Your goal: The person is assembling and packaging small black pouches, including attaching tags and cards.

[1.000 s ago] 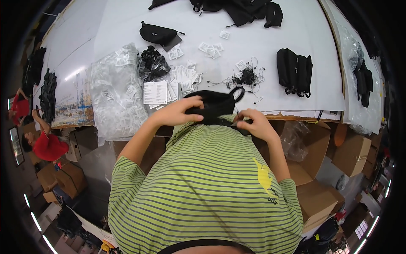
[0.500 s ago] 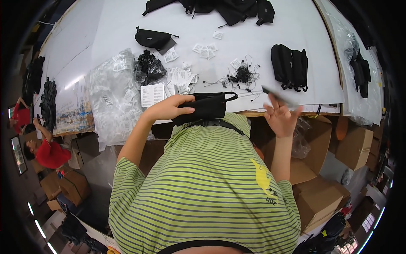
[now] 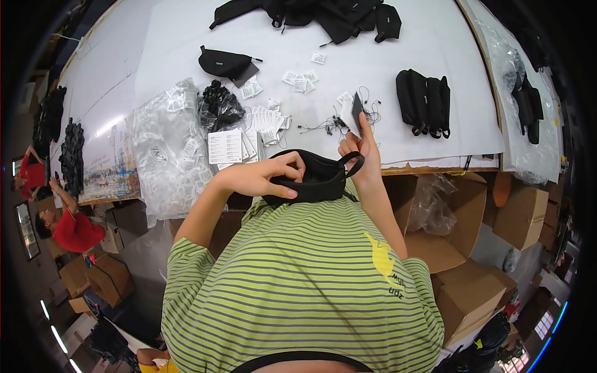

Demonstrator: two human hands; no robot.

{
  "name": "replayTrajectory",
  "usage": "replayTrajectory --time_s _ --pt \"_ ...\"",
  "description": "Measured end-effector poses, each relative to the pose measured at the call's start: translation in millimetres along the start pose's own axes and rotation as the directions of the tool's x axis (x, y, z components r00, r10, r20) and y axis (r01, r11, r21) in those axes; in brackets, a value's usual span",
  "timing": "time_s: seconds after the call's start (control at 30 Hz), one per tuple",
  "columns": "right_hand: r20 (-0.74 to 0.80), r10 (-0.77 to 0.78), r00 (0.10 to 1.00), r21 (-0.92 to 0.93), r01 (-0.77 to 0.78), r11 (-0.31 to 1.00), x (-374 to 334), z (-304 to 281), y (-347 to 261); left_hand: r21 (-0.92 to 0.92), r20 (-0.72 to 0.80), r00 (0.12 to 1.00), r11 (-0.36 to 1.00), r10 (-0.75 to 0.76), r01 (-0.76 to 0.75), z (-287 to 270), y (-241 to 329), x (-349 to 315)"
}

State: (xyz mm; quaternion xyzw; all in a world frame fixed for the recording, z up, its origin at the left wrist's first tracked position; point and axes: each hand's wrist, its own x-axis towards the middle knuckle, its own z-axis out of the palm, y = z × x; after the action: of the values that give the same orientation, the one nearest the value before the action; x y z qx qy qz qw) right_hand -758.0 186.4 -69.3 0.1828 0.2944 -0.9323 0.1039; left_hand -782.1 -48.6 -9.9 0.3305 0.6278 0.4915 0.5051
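Note:
At the table's front edge, my left hand (image 3: 255,178) grips the rim of a black zip pouch (image 3: 314,191), thumb outside and fingers at its opening. The pouch gapes upward, and a black loop (image 3: 353,163) stands at its right end. My right hand (image 3: 365,149) is raised just behind that loop, fingers pinched on a dark tag with a white piece (image 3: 356,110). Whether the fingers also touch the loop, I cannot tell. Behind the tag lies a tangle of black strings (image 3: 373,113), partly hidden by it.
Left of the pouch are stacked white printed cards (image 3: 224,147), a clear bag of white packets (image 3: 165,149) and a black bundle (image 3: 221,102). A tagged pouch (image 3: 225,63), a row of pouches (image 3: 425,99) and a black pile (image 3: 336,18) lie farther off. Cardboard boxes (image 3: 469,289) stand at right.
My right hand has swung left with the tag, from beside the pouch to behind its loop. The pouch has come nearer to me and now gapes; my left fingers have shifted to its opening.

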Motion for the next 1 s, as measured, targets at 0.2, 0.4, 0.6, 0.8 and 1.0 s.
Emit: replayTrajectory --time_s 0.2,0.4,0.6,0.8,1.0 --pt "-0.189 -0.531 0.826 -0.544 0.362 0.757 15.7 -0.5 -21.1 0.088 -0.128 0.987 0.99 -0.094 0.106 -3.4 1.4 1.9" --pt "0.195 0.014 0.981 -0.966 0.19 0.175 -23.3 54.2 -66.0 0.233 -0.101 0.985 0.959 -0.141 0.162 -4.4 37.3 12.3" --pt "0.261 0.393 0.882 -0.832 0.412 -0.373 -25.1 57.5 -60.4 0.722 -0.416 0.767 0.69 0.488 -0.047 10.5 30.7 22.2" --pt "0.188 0.405 0.895 -0.968 0.238 -0.075 -22.7 59.6 -66.9 0.222 -0.221 0.967 0.959 -0.127 0.176 -19.1 14.1 28.7" --pt "0.134 0.436 0.89 -0.948 0.243 -0.206 -20.9 50.1 -70.2 0.153 -0.88 0.475 0.96 0.025 0.233 -94.5 -152.2 80.7"
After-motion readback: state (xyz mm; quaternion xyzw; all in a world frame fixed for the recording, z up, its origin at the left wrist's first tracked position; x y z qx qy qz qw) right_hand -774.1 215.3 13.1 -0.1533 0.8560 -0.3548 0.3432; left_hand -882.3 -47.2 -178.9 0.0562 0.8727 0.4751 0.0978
